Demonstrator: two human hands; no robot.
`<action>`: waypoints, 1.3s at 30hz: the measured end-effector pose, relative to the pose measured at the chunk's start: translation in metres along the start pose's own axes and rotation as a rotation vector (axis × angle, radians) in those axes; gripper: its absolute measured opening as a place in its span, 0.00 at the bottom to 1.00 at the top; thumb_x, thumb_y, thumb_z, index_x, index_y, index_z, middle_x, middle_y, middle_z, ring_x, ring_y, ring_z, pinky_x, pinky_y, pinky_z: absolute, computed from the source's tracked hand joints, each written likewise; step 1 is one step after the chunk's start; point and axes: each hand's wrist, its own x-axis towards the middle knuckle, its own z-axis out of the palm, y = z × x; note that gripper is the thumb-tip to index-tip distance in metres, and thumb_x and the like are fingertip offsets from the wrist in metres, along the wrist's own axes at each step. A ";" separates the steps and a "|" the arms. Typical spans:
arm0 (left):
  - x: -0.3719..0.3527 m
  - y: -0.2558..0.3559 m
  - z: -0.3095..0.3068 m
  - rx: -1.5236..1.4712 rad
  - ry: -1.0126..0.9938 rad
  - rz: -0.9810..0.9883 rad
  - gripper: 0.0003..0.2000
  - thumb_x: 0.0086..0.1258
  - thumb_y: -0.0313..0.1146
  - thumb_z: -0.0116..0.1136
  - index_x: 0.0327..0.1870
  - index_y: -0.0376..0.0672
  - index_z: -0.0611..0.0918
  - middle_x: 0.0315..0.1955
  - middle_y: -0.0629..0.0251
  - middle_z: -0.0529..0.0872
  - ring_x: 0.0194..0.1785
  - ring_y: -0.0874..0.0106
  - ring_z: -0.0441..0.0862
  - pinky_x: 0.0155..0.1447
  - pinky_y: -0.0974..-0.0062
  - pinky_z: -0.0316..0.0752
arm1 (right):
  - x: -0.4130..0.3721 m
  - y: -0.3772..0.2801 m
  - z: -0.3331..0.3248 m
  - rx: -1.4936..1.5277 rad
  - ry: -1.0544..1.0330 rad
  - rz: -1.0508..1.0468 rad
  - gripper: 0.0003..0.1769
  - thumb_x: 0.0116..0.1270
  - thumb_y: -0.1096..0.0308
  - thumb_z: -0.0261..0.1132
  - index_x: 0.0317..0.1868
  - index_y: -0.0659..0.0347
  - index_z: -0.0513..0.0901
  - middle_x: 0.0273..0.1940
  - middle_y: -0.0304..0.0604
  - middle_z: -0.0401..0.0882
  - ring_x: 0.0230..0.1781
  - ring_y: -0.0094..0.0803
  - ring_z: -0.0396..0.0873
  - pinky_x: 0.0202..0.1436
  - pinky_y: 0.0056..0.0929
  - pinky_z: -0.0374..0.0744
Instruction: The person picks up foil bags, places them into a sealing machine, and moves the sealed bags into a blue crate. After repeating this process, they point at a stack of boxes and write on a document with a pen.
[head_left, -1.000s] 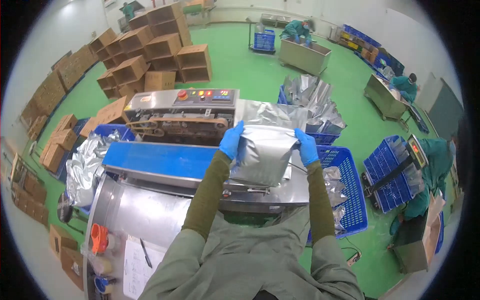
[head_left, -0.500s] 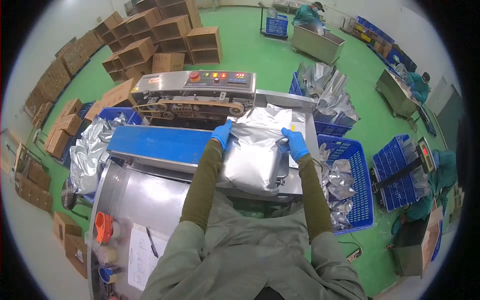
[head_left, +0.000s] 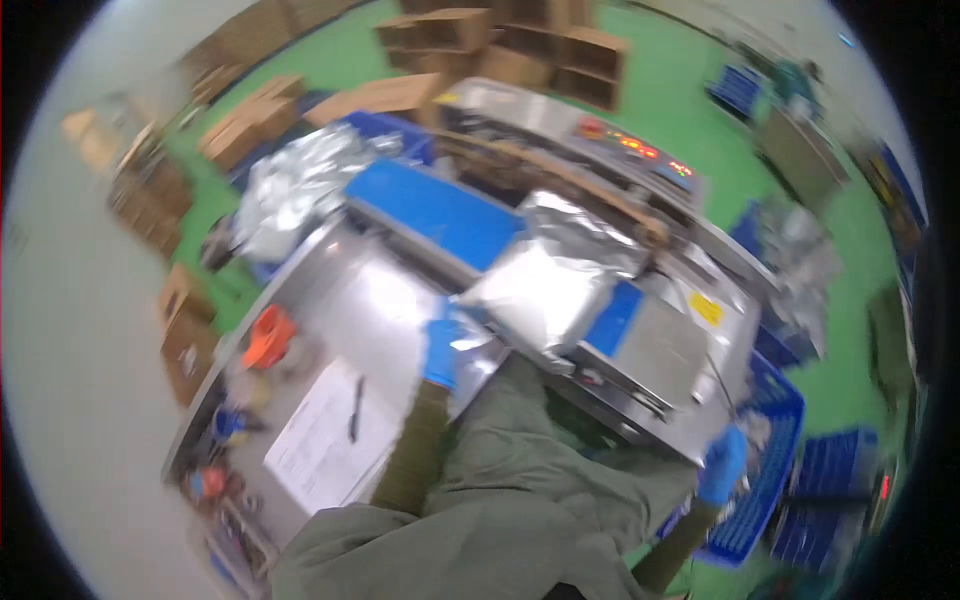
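Observation:
A silver foil bag (head_left: 545, 295) lies on the blue belt (head_left: 435, 215) of the sealing machine (head_left: 590, 135), its top edge at the machine's front. My left hand (head_left: 440, 345), in a blue glove, is left of the bag over the steel table, apart from it; motion smears its fingers. Gloved in blue as well, my right hand (head_left: 724, 462) is low on the right, beside the blue crate (head_left: 765, 500) of foil bags. Its fingers are blurred, and I cannot make out whether it holds anything.
On the steel table (head_left: 350, 270) lie a paper sheet (head_left: 325, 440), a pen (head_left: 356, 410) and an orange tape dispenser (head_left: 268, 337). Foil bags (head_left: 300, 185) fill a crate at the left. Cardboard boxes (head_left: 590, 65) stand behind the machine. A person (head_left: 795, 90) is at the back right.
Both hands have let go of the foil bag, which now rests on the belt. My left hand has moved toward the table, my right toward the crate. The view has turned and blurred.

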 end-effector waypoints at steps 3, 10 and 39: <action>-0.029 0.005 0.032 -0.212 -0.086 -0.187 0.19 0.66 0.53 0.51 0.41 0.44 0.74 0.27 0.70 0.74 0.28 0.74 0.73 0.27 0.74 0.71 | -0.019 0.038 -0.045 0.107 0.277 0.035 0.07 0.67 0.62 0.54 0.30 0.48 0.75 0.21 0.23 0.61 0.19 0.11 0.56 0.21 0.12 0.54; 0.053 0.028 0.019 -0.557 -0.120 0.019 0.08 0.66 0.39 0.56 0.39 0.47 0.77 0.30 0.73 0.79 0.33 0.79 0.77 0.34 0.79 0.74 | -0.060 0.101 -0.100 -0.213 0.151 -0.129 0.10 0.64 0.64 0.57 0.23 0.46 0.70 0.17 0.23 0.60 0.15 0.12 0.57 0.18 0.16 0.55; 0.031 0.289 0.008 -0.638 0.105 1.314 0.33 0.59 0.20 0.53 0.66 0.42 0.55 0.52 0.56 0.71 0.50 0.68 0.75 0.50 0.72 0.75 | -0.073 0.192 -0.144 -0.138 0.371 0.228 0.14 0.61 0.63 0.60 0.20 0.47 0.65 0.17 0.25 0.57 0.16 0.16 0.55 0.19 0.21 0.55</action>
